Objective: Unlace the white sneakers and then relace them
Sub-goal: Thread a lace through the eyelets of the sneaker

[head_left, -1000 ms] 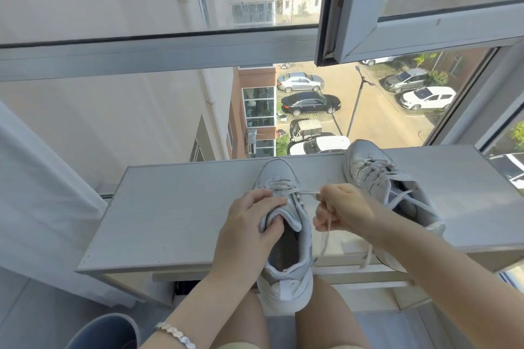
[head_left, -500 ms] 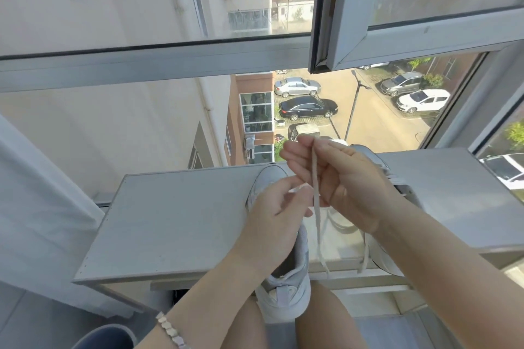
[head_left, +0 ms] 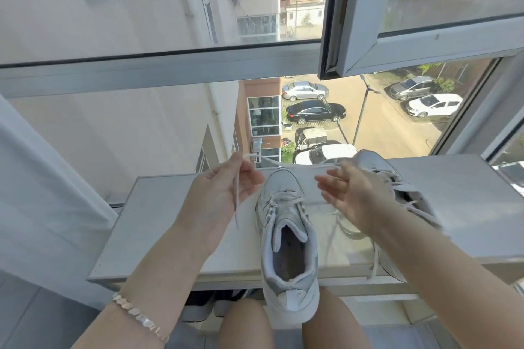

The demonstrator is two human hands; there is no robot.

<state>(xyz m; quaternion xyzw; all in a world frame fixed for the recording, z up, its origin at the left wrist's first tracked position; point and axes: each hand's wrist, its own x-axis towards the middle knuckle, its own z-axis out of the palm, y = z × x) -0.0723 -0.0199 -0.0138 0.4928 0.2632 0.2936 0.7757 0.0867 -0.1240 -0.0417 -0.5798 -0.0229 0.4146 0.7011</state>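
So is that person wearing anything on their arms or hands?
The left arm and right arm are bare, with no sleeves in view. On the left wrist sits a bracelet of small, pale, pearly beads with uneven shapes. The left hand and right hand have no gloves, and no rings or watch show.

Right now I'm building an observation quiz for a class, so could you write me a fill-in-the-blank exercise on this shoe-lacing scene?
1. The left hand pinches a white ___ above the middle sneaker.
2. The bracelet sits on the ___ wrist.
3. The second sneaker lies partly behind the ___ arm.
4. The middle sneaker's toe points toward the ___.

Missing words: lace; left; right; window.
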